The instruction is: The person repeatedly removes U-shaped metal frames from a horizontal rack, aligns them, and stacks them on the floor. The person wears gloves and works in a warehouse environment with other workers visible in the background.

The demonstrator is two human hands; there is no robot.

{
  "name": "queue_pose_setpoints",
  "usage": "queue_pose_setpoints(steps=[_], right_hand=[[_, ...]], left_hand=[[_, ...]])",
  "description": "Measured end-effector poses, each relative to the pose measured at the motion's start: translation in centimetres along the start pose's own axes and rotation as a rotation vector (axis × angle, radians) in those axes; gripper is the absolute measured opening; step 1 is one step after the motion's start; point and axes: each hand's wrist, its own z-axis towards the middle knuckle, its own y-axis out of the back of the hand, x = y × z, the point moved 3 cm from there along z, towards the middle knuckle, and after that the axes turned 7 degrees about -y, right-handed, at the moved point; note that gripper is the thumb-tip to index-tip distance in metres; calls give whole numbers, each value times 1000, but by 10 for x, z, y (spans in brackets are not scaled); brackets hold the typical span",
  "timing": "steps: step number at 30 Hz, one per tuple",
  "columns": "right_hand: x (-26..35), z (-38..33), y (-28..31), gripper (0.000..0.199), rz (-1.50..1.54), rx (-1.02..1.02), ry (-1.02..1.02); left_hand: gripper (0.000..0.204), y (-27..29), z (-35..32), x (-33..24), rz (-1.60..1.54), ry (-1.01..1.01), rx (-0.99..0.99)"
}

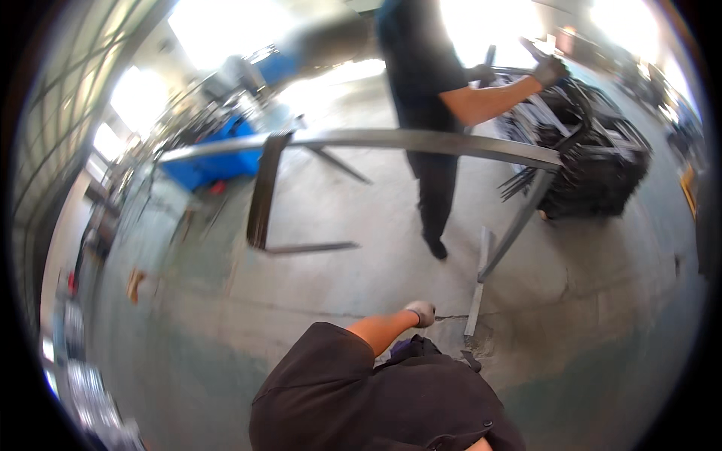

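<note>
My left hand (422, 313) wears a light grey glove and is held in front of my body, below the metal stand. Its fingers are too small and blurred to make out, and nothing can be seen sticking out of it. My right hand is out of view; only a bit of bare arm (481, 445) shows at the bottom edge. Ahead of me a long grey metal rail (421, 140) runs across on a slanted leg (519, 224) with a floor foot (474, 310). Near its left part hangs a dark bent metal bracket (265, 197), apart from my left hand.
Beyond the rail stands a person in dark clothes (423, 83), whose gloved hand (550, 71) is over a large stack of black metal parts (594, 158). A blue bin (218, 159) stands far left. A brown piece (135, 286) lies on the floor.
</note>
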Motion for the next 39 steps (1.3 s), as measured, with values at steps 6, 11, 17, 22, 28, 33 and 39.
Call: queue_pose_setpoints(steps=[6, 11, 17, 22, 28, 33, 39], right_hand=[[35, 162, 141, 59, -279, 61, 82], [77, 297, 240, 70, -577, 33, 97], [116, 344, 174, 52, -501, 230, 203], [171, 283, 133, 38, -913, 222, 963], [170, 193, 171, 39, -371, 21, 508], [133, 221, 240, 36, -212, -3, 38], [121, 265, 271, 38, -197, 140, -157]], left_hand=[[43, -105, -93, -32, -338, 448, -337], [52, -293, -123, -64, -441, 418, -37], [55, -330, -113, -80, -373, 446, 39], [53, -255, -41, -108, -348, 358, -82], [40, -147, 20, -163, -267, 267, -42], [37, -109, 68, -169, -329, 284, -167], [38, -114, 116, -204, -256, 359, -119]])
